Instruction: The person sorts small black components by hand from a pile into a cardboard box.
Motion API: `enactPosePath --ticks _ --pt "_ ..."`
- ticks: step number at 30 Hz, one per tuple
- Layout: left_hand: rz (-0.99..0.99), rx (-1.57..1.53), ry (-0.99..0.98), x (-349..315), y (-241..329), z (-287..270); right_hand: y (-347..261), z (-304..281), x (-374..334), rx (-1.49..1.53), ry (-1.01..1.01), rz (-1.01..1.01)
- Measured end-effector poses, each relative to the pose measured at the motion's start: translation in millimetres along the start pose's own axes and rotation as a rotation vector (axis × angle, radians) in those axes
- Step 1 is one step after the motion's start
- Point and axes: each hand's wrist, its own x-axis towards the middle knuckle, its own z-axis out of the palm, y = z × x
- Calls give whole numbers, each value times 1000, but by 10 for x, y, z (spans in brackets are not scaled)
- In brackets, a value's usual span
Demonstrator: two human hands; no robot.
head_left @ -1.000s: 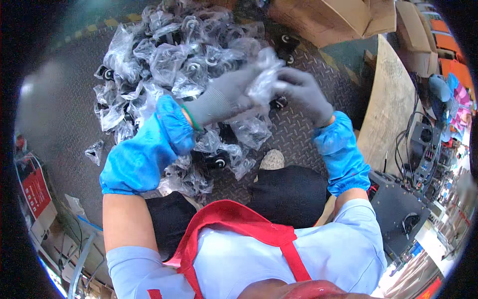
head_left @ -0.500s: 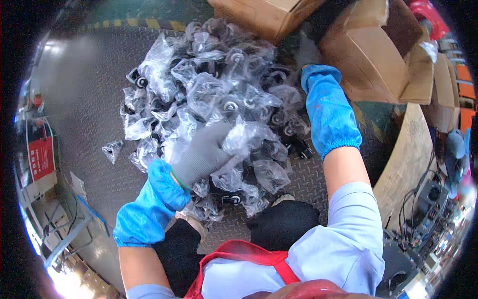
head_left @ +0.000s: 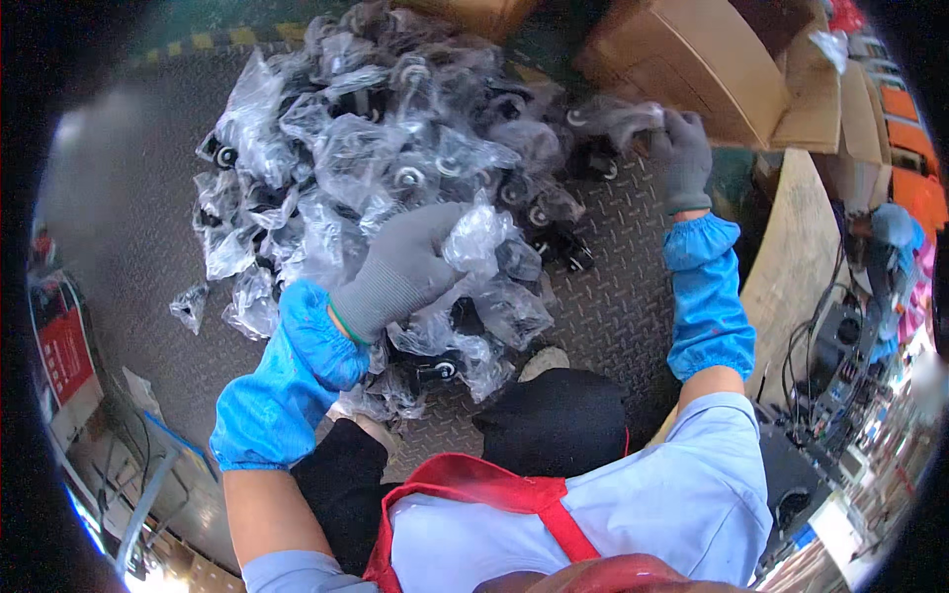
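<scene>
A heap of clear plastic bags (head_left: 346, 148) with black casters inside, their pale hubs showing through, lies on the ribbed metal floor in front of me. My left hand (head_left: 410, 265), grey-gloved, is closed on a crumpled clear bag (head_left: 478, 237) at the heap's near side; what that bag contains is hidden. Off the heap's right edge, my right hand (head_left: 682, 158), in a matching glove, pinches the end of another clear bag (head_left: 623, 121). A black caster (head_left: 599, 164) shows at that bag's lower side. Blue sleeve covers are on both forearms.
Open cardboard boxes (head_left: 692, 69) stand at the far right, beside a curved wooden board (head_left: 791, 267). One small bag (head_left: 189, 307) lies apart on the left. My shoes and knees border the heap's near side. Black equipment with cables (head_left: 840, 336) sits farther right.
My right hand has come back from beside the boxes toward me and now grips a bag's end. My left hand stays at the heap, now holding a bag more plainly. The view has shifted.
</scene>
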Motion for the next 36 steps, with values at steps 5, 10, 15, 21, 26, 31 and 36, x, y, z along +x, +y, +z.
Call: enactPosePath --ticks 5,10,15,21,26,31,36 --pt "121 60 -1 117 227 230 -492 -557 -210 380 134 102" --pt "259 40 -87 229 76 507 -1093 -583 -775 1153 -874 170" --pt "218 434 -102 41 -241 483 -712 359 -548 276 -289 211" --pt "171 184 -25 -105 -81 322 -1150 276 -311 544 -279 208" --pt "251 165 118 1 157 212 -1475 -310 -740 949 -420 -208" --pt "185 392 -27 -59 -75 207 -806 242 -566 515 -461 332" --pt "253 409 2 -32 -201 334 -414 1123 -480 201 -653 382"
